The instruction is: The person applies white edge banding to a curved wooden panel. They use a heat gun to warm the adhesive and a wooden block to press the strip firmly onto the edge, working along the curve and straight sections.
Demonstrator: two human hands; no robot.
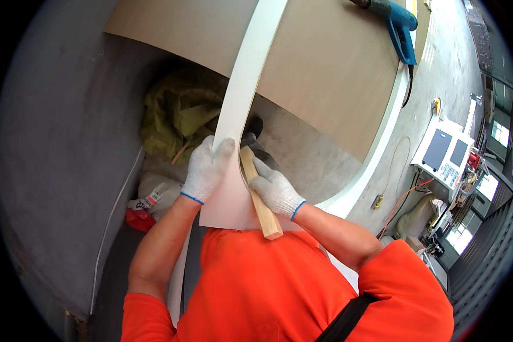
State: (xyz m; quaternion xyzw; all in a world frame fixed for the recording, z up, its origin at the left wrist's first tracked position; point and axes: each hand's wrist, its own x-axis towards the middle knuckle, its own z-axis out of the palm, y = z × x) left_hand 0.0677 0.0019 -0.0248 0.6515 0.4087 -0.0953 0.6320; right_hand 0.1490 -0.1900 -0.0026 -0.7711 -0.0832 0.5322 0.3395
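While concrete floor (442,77) spreads beyond, left hand (206,169) grips white strip (240,94), right hand (276,190) wooden block (260,202).

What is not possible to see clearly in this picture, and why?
In the head view:
Left white-gloved hand: some fingers, hidden by the curved white strip.
Right white-gloved hand: any finger behind the pale rectangular wooden bar, hidden by it.
Blue heat gun: nozzle tip, cut off by the upper edge.
White box-shaped machine: key markings, too small.

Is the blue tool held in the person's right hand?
No, the right hand holds a wooden bar, while the blue tool lies farther away.
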